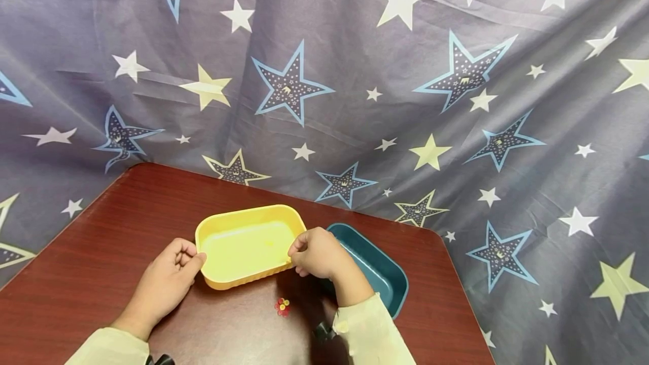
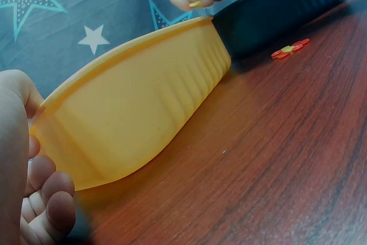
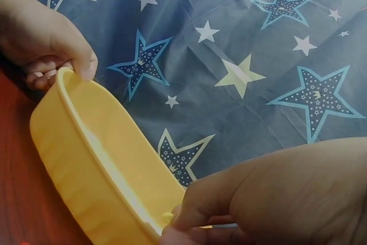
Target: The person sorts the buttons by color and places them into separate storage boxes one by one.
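My left hand [image 1: 167, 280] pinches the left end of a yellow plastic tray [image 1: 243, 281], its thumb over the rim. In the left wrist view the tray's side wall tilts up off the table. Over the tray's right end, my right hand [image 1: 319, 255] pinches a small yellow piece [image 2: 196, 4] between thumb and fingertip. That piece shows by the same fingertips in the right wrist view, close to the tray's rim; its kind cannot be told. In front of the tray lies a small red flower-shaped piece [image 1: 282, 306] with a yellow middle.
A dark teal tray [image 1: 392, 275] stands to the right of the yellow one, partly behind my right hand and forearm. Both are on a reddish-brown table [image 1: 152, 201]. A grey curtain [image 1: 345, 111] with printed stars hangs close behind the table's far edge.
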A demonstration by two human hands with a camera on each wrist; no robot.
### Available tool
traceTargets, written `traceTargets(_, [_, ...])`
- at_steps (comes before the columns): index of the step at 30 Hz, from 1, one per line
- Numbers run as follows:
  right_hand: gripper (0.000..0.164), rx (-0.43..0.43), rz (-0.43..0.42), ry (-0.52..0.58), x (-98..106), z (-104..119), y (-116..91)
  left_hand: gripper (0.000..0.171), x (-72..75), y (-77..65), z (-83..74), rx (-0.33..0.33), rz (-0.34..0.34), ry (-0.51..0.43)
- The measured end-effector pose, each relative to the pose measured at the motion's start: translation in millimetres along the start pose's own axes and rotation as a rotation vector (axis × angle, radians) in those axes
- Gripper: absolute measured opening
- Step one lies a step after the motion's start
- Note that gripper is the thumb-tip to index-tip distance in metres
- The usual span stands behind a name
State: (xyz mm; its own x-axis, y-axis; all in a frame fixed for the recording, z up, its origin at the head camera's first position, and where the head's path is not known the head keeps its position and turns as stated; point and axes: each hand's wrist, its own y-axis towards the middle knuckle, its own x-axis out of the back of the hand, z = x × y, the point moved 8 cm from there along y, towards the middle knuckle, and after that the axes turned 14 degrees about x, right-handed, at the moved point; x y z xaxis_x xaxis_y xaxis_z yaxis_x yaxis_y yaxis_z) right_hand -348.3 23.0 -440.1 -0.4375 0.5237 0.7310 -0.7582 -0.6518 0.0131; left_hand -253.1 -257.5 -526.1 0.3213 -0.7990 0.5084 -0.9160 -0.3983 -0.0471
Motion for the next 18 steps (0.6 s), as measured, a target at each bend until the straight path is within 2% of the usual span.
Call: traceTargets(18, [0.004,-0.084,-0.029,0.162,9,-5,33,0.032,0.2,0.7,0.5,-0.002,-0.015,-0.005])
